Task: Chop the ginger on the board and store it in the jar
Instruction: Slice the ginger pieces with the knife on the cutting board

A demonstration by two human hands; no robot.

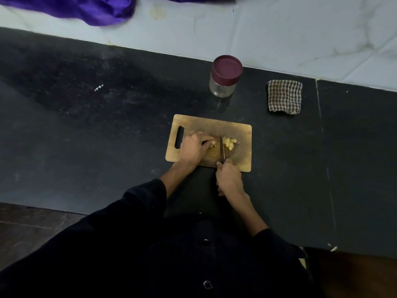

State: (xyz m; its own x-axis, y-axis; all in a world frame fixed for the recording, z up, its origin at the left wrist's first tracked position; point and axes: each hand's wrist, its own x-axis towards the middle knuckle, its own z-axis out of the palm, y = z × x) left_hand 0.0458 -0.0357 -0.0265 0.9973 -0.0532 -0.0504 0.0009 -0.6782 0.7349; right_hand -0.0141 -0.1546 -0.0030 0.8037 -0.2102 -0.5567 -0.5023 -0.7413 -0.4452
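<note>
You are mid-chop: your right hand (228,179) is wrapped around the handle of the knife (223,149), whose blade stands edge-down across the wooden board (193,123), while your left hand (194,147) pins the uncut piece of ginger (212,143) with its fingers curled over it, just left of the blade. The cut pieces (230,143) lie in a small pile just right of the blade, near the middle of the board. To do this step well, keep your left fingertips tucked back behind the knuckles, since they sit very close to the edge and the remaining piece looks small; as it shrinks, pinch it by its far end rather than the side facing the knife. Let the blade come down straight, and nudge the pile away so it does not crowd the cutting line. Judging by the pile, a fair share is already cut, but some ginger remains under your hand. The jar (224,81) stands upright on the dark counter (107,136) beyond the board, its maroon lid (227,68) on, beside a checked cloth (284,96); it must be opened before anything goes in.
</note>
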